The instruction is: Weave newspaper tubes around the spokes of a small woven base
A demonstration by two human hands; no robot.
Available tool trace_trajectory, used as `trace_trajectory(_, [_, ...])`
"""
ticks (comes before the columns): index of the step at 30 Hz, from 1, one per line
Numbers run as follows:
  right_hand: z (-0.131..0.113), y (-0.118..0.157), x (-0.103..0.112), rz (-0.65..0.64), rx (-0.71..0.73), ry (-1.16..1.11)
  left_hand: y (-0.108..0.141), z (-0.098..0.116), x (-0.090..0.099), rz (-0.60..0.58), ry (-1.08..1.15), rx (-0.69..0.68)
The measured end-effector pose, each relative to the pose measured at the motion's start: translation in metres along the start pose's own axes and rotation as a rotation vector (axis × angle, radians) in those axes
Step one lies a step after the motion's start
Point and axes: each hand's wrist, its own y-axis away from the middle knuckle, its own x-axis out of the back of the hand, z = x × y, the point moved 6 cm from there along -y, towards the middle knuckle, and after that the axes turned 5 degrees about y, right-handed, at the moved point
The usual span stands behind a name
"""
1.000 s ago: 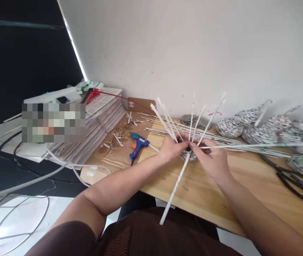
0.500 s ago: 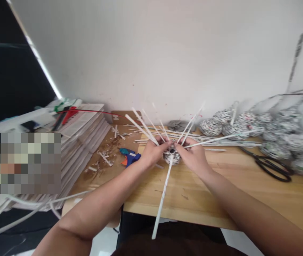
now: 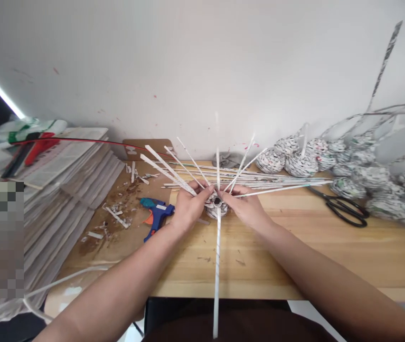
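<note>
Between my hands sits a small round woven paper ball, with a dark hole at its top. Several rolled paper sticks fan out from it, and one paper stick points straight toward me over the table's front edge. My left hand grips the ball's left side, its thumb at the rim of the hole. From the right, my right hand holds the ball, thumb also pressed near the hole. Fingers of both hands curl behind the ball and are partly hidden. A blue glue gun lies left of my left hand.
Loose paper sticks lie behind my hands. Black scissors rest at right, before several woven paper balls. Stacked newspapers stand at left, with a red-handled tool on top. Paper scraps litter the brown board.
The view has shifted to the right. The ball has turned slightly in my hands, and the stick toward me now points straight down instead of slanting left. Both hands keep their hold.
</note>
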Motion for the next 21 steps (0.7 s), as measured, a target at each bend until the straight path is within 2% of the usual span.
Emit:
trace_trajectory(3, [0.001,0.000,0.005,0.014,0.043,0.090,0.001,-0.002,-0.002,-0.018,0.004,0.026])
trace_trajectory(5, [0.001,-0.002,0.011,0.025,0.057,0.139,0.002,0.000,-0.005,-0.073,0.020,0.051])
trace_trajectory(8, [0.003,-0.006,0.020,0.060,0.037,0.170,0.005,0.010,-0.008,-0.238,0.053,0.110])
trace_trajectory(12, [0.003,-0.011,0.029,0.072,-0.002,0.205,0.006,0.026,-0.009,-0.511,-0.098,0.149])
trace_trajectory(13, [0.004,-0.012,0.030,0.063,-0.014,0.200,0.005,0.028,-0.008,-0.540,-0.115,0.159])
trace_trajectory(17, [0.003,-0.012,0.029,0.002,-0.061,0.162,-0.004,0.027,-0.001,-0.430,-0.105,0.220])
trace_trajectory(21, [-0.003,-0.007,0.023,-0.069,-0.050,0.226,-0.004,0.021,-0.010,-0.368,-0.127,0.354])
